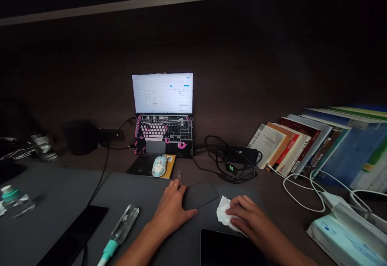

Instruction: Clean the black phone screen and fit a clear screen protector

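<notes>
My left hand (pixel 172 205) lies flat on the dark desk mat, its fingers resting on the edge of a thin dark rectangular pad (pixel 201 193). My right hand (pixel 248 215) presses down on a crumpled white tissue (pixel 223 213), fingers curled over it, just right of the pad. A dark tablet or phone (pixel 223 248) lies in front of the right hand. A ring shows on a left finger.
An open laptop (pixel 163 112) with a lit screen stands behind, a patterned mouse (pixel 159 166) before it. A charger with tangled cables (pixel 232 161), leaning books (pixel 302 145), a tissue pack (pixel 344 237), a clear spray bottle (pixel 121 229), a phone (pixel 75 237) and a jar (pixel 44 147) surround.
</notes>
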`<state>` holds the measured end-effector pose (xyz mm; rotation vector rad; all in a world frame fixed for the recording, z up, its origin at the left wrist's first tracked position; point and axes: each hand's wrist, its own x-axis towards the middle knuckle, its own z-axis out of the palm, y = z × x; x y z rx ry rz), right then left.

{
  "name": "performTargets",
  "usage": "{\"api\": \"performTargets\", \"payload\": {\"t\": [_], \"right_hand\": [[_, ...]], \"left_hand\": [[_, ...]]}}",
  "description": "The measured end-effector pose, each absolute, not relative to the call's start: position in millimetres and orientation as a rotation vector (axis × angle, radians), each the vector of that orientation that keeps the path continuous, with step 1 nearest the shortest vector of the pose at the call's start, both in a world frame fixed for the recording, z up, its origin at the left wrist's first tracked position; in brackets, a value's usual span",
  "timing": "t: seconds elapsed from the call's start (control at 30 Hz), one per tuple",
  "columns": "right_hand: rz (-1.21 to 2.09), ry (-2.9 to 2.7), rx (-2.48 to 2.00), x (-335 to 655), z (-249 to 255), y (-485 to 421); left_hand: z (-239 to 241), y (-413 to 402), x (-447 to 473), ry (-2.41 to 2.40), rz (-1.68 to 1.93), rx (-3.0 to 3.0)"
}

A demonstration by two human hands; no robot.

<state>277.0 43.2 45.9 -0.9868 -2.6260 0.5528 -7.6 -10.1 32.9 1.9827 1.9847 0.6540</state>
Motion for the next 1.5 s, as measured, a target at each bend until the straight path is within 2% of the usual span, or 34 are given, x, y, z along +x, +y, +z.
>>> {"api": "performTargets", "payload": {"t": [0.23,0.37,0.5,0.63,0.83,1.0,1.23,1.37,1.5], "right_hand": [[0.453,-2.519,-0.940,280.1,51.2,40.6],[0.500,-2.520,-0.893,277.0,57.9,26.6],[0.614,-2.834,-0.585,264.0,64.6,0.3],[0.620,-2.980,-0.319,256.7,68.6,-13.0],[0.459,-2.909,-0.637,259.4,63.8,-6.6],[0.540,-2.969,-0.348,252.9,61.8,-14.2],[0.492,-2.994,-0.254,249.2,70.2,-20.0],[0.272,-2.965,-0.255,246.8,64.4,-22.1],[0.030,-2.905,-0.166,245.4,38.2,-15.4]], "left_hand": [[28.7,-13.0,-10.8,1.972,0.680,2.014],[26.2,-12.7,-13.9,1.926,0.881,2.029],[28.2,-11.4,-13.7,1.844,1.161,1.895],[31.6,-11.6,-13.8,1.797,1.281,1.844],[33.3,-14.1,-13.3,1.706,1.181,1.946],[33.2,-15.7,-8.9,1.613,1.082,2.041],[33.4,-19.9,0.5,1.472,0.936,2.201],[34.2,-24.0,7.8,1.346,0.846,2.294],[34.1,-26.9,12.9,1.311,0.834,2.333]]}}
